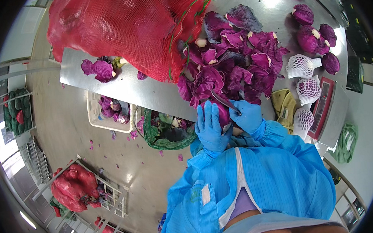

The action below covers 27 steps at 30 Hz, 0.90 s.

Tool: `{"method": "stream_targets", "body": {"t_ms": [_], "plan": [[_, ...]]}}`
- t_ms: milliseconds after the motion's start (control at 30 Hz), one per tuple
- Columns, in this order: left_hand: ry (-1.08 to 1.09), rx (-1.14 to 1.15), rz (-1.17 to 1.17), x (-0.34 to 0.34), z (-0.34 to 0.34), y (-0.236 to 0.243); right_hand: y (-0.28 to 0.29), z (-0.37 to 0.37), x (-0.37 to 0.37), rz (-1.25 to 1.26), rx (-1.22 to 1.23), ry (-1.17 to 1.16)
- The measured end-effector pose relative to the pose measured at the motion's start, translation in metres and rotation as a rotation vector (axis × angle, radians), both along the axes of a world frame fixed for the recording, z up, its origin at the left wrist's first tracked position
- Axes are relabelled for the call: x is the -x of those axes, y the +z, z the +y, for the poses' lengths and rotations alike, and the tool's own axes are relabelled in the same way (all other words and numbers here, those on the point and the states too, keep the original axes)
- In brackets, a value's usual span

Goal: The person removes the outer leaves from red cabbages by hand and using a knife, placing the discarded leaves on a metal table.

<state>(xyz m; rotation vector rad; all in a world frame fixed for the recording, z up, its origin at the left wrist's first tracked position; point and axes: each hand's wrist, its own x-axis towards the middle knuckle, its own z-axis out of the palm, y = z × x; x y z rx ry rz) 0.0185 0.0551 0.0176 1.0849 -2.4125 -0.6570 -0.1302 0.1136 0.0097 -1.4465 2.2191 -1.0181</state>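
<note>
A red cabbage is at the near edge of the steel table, partly hidden by my hands. My left hand, in a blue glove, holds it from the left with the fingers laid along its side. The gloved right hand is closed round the handle of a knife, whose dark curved blade points up and left over the cabbage. Just beyond spreads a heap of loose purple cabbage leaves, some with pale stem ends.
A big red mesh sack lies at the far left of the steel table. At right are several whole cabbages, foam net sleeves, an olive cloth and a scale. Below the edge stand a white crate and a green-lined bin.
</note>
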Motion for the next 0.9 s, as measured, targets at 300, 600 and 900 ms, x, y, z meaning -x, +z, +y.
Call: {"method": "stream_targets", "body": {"t_ms": [300, 600, 900], "plan": [[0.128, -0.095, 0.104, -0.007, -0.013, -0.006, 0.069, 0.010, 0.031, -0.801, -0.335, 0.025], [0.174, 0.027, 0.218, -0.016, 0.005, -0.023, 0.005, -0.035, 0.017, -0.790, -0.456, 0.283], [0.110, 0.017, 0.232, -0.018, 0.005, -0.020, 0.003, -0.020, 0.001, -1.184, -0.197, -0.048]]}}
